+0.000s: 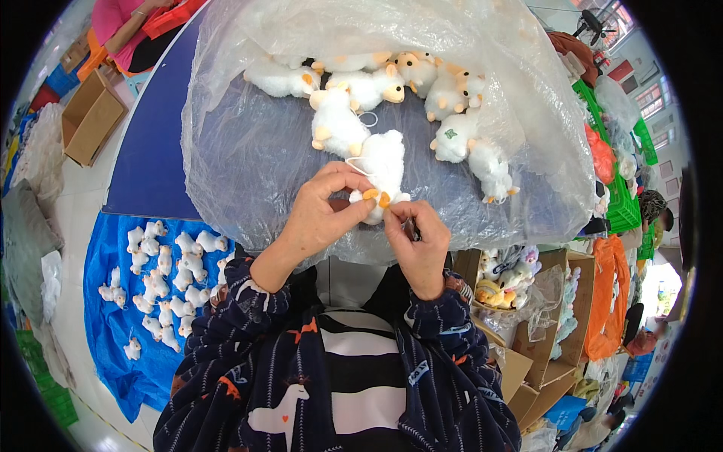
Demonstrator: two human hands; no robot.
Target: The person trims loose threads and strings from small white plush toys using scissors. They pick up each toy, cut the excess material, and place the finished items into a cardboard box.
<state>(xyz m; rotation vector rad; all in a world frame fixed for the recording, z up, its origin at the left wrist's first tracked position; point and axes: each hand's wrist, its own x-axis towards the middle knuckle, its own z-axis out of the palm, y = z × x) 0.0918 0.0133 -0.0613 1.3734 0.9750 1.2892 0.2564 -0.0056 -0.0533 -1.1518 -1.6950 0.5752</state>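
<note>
A white plush sheep (387, 157) with small tan-orange parts lies at the near edge of the plastic-covered table, its tan pieces turned toward me. My left hand (320, 211) is closed, thumb and forefinger pinching the toy beside a tan piece. From the other side, the fingertips of my right hand (420, 242) pinch its near end; exactly what they grip is partly hidden. A thin white cord loop (360, 163) shows beside the toy, above my left fingers. Just beyond it rests another plush sheep (337, 124), with several more behind and to the right.
Crumpled clear plastic (248, 177) covers much of the blue table (151, 151). On the left, several small plush toys lie on a blue tarp (113, 369). Cardboard boxes (553, 361) and an orange bag (606, 301) stand at right. A person in pink (117, 26) sits far left.
</note>
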